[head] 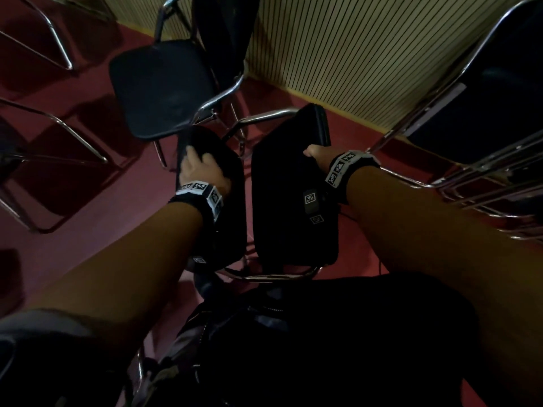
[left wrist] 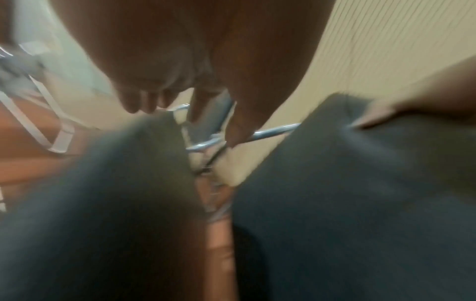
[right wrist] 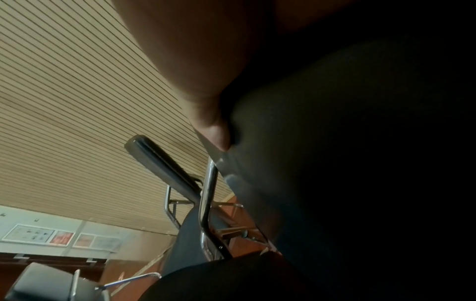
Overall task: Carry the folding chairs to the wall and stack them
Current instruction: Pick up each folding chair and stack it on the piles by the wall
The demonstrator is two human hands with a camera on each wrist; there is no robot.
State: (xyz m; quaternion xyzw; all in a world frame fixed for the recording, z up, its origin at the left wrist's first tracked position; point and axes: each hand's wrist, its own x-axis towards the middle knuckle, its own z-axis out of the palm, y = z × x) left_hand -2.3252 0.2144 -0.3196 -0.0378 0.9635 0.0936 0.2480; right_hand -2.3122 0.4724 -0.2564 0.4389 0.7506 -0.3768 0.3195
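Note:
A black folding chair with a chrome frame [head: 273, 277] stands in front of me, its backrest pad [head: 229, 230] on the left and its seat pad [head: 282, 201] on the right. My left hand [head: 199, 168] lies over the top of the backrest. In the blurred left wrist view the left hand's fingers [left wrist: 144, 99] hang loosely extended just above the backrest pad [left wrist: 103, 203]. My right hand [head: 316, 154] grips the far edge of the seat. Its thumb [right wrist: 213, 126] presses into the seat pad [right wrist: 335, 163].
An unfolded black chair [head: 164, 86] stands just ahead to the left. A stack of chairs [head: 484, 118] fills the right side. The slatted wall [head: 352, 54] runs behind them. More chrome chair frames [head: 58, 127] stand on the red floor [head: 102, 201] at left.

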